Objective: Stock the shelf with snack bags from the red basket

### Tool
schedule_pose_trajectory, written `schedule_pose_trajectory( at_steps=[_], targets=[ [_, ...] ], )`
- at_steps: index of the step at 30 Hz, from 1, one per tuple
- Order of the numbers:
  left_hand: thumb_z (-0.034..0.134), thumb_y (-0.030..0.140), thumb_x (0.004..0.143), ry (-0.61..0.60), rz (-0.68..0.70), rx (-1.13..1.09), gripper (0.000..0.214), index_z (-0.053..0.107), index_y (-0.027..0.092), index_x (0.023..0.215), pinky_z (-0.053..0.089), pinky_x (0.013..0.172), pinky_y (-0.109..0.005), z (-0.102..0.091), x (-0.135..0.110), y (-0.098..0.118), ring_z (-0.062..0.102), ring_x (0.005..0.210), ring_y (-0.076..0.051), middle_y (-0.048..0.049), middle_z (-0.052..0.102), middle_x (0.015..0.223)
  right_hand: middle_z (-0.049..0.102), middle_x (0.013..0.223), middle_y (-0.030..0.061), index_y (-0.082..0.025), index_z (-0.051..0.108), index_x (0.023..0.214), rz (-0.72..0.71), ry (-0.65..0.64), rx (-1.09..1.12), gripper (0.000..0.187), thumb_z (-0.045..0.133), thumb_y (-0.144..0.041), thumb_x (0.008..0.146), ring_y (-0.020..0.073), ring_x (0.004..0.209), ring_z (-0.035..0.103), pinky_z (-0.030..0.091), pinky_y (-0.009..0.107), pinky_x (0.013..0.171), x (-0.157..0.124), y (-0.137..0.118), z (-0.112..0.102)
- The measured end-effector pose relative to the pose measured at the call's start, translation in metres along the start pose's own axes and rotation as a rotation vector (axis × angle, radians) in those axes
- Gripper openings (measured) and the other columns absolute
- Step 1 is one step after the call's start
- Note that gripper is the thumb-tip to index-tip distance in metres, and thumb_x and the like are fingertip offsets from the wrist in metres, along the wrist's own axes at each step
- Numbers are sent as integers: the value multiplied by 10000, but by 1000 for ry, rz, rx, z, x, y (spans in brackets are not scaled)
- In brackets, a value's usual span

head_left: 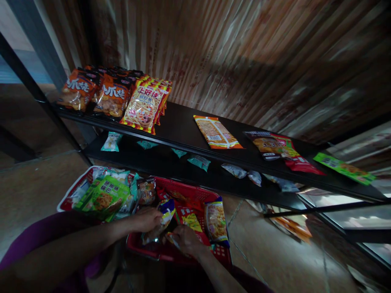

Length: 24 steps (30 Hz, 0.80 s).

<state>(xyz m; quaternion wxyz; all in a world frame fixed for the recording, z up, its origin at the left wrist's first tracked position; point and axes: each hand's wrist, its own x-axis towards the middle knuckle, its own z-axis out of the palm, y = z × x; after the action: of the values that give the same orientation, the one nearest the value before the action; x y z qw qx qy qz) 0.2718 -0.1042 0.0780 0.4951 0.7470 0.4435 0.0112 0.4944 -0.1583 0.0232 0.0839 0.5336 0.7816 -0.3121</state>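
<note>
My left hand (pixel 149 220) is closed on a snack bag (pixel 167 211) with a blue and yellow edge, over the red basket (pixel 224 257). Close beside it, my right hand (pixel 185 239) reaches down among the bags with its fingers curled. An orange-edged packet shows at those fingertips, though my hand covers most of it. Around my hands lie a red and yellow bag (pixel 192 221), a blue-topped bag (pixel 216 221) standing at the right end, and a small brown bag (pixel 146 191) at the left end.
A second basket (pixel 60 204) with a white rim holds green bags (pixel 105 197). Ahead stands a black shelf (pixel 179 118) bearing orange-black bags (pixel 113 95), yellow-red bags (pixel 146 103) and several flat-lying packets. Small teal bags (pixel 199 162) sit on the lower shelf.
</note>
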Motion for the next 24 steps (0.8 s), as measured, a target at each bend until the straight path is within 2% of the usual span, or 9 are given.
schedule_pose_trajectory(
  at_steps=[4,7,13,15,20,22,24],
  targets=[
    [439,388,829,21,-91,-128,329,660,159,745,426,656,-256,-14,2,2,602,704,-190,-18,626,651,721,803,66,-177,715,793,7,-7,53,320,432,-299,876,157,717,638,381,229,610,-1,-1,-3],
    [466,444,811,41,-124,-282,365,662,136,808,440,603,-237,-21,4,0,602,670,-164,-21,652,725,727,876,50,-204,711,885,-14,-18,136,308,419,-302,882,154,778,649,407,221,656,-1,-5,-10],
    [563,454,737,101,-146,-642,398,669,102,893,509,603,-254,-35,8,6,628,969,-255,-131,677,1037,718,1002,54,-241,670,1044,55,-37,277,303,468,-369,859,197,889,655,447,270,754,0,-7,-15],
    [579,448,728,121,-139,-702,402,669,97,902,515,603,-262,-39,8,7,633,982,-267,-150,667,1077,701,1055,68,-238,627,1131,81,-3,348,372,504,-422,832,224,937,648,461,309,792,2,-6,-16],
    [592,474,735,150,-64,-773,426,679,100,919,531,651,-292,-35,12,8,652,944,-260,-155,667,1096,618,1212,122,-203,410,1363,67,60,617,743,643,-487,717,265,1100,583,455,400,910,4,-12,-18],
    [553,463,766,148,-40,-740,421,685,98,929,531,647,-293,-27,12,11,658,932,-256,-154,669,1095,567,1284,118,-221,345,1398,51,97,748,838,687,-484,679,264,1153,552,450,415,935,6,-17,-15],
    [477,421,820,149,2,-608,419,689,98,982,518,639,-287,-18,9,16,675,848,-231,-138,697,1021,573,1276,108,-244,357,1390,64,163,816,858,711,-491,648,272,1143,560,458,431,930,7,-22,-11]
  ],
)
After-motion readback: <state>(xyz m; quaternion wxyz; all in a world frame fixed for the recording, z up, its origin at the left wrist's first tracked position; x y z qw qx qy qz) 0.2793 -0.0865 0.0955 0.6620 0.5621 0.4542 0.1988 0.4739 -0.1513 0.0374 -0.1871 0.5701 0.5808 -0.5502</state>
